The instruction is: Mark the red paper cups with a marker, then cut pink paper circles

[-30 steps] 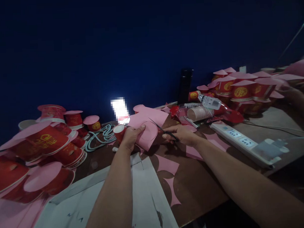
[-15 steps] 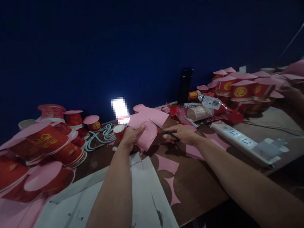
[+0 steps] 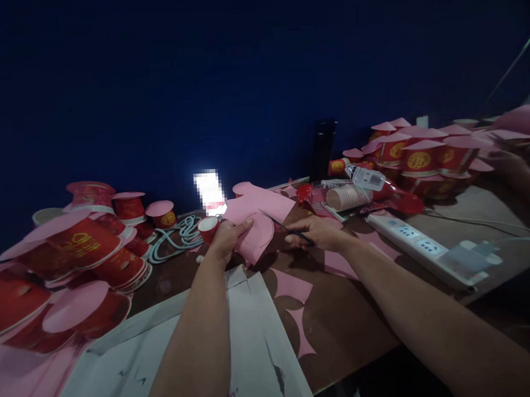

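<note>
Pinched between the thumb and fingers of my left hand (image 3: 226, 237) is a sheet of pink paper (image 3: 269, 204), with a rounded, partly cut edge toward the right. My right hand (image 3: 312, 231) grips black-handled scissors (image 3: 294, 229), their blades pointing left at the curved cut in the paper. A small red paper cup (image 3: 207, 228) stands just left of my left hand. Pink offcuts with concave edges, one of them a larger scrap (image 3: 293, 285), lie on the brown table below the scissors.
Red cups with pink paper tops (image 3: 81, 242) crowd the left. More such cups (image 3: 420, 158) stand at the right, near another person's hand (image 3: 509, 167). A power strip (image 3: 417, 245), a clear bottle (image 3: 368, 178), a dark flask (image 3: 323, 150), a coiled cable (image 3: 177, 239) and a white box (image 3: 166, 347) are around.
The scissors and my right hand have shifted very slightly along the paper's curve. The cut strip at the paper's lower right now hangs a little differently. My left hand keeps its hold.
</note>
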Available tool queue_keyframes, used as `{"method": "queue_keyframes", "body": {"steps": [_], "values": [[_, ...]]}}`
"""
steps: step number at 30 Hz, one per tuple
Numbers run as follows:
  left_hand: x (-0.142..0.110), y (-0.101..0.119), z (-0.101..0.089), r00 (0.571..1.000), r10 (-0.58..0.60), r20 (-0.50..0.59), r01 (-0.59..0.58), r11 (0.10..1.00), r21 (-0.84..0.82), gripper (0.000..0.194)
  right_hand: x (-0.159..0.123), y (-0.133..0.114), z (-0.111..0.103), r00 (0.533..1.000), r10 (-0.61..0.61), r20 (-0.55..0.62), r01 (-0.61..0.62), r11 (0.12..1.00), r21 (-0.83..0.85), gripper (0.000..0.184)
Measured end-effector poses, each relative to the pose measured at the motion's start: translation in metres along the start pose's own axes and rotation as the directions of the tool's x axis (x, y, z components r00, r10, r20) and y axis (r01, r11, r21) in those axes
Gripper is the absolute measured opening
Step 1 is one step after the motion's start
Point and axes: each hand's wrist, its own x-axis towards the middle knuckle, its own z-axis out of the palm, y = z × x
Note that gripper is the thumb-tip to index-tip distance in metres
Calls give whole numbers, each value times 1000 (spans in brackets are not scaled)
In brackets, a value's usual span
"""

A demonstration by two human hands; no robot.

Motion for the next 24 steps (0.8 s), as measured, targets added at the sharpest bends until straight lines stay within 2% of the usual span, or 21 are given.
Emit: {"method": "queue_keyframes", "body": {"steps": [12,15,17,20,21,23,24], "values": [[3,-3,-2,999,20,-27,-20,1000,-2,48,1,2,-2,1000,-4,-15,4,1000,-24,50],[8,-2,-2,991,75,-107,-66,994,91,45,4,6,2,999,18,-48,-14,997,73,53],[11,0,-2,968,176,-181,-133,965,226,42,6,8,6,993,2,-122,18,986,165,52],[11,6,5,869,433,-241,-274,824,496,39,11,9,14,970,38,-239,53,930,363,50],[9,8,9,813,519,-264,-301,763,573,38,12,9,16,962,69,-263,53,902,429,50],[3,10,21,693,683,-232,-368,612,700,35,15,9,19,936,107,-335,93,844,529,47],[0,10,28,656,729,-197,-409,563,718,33,16,9,19,921,112,-373,124,825,552,44]]}}
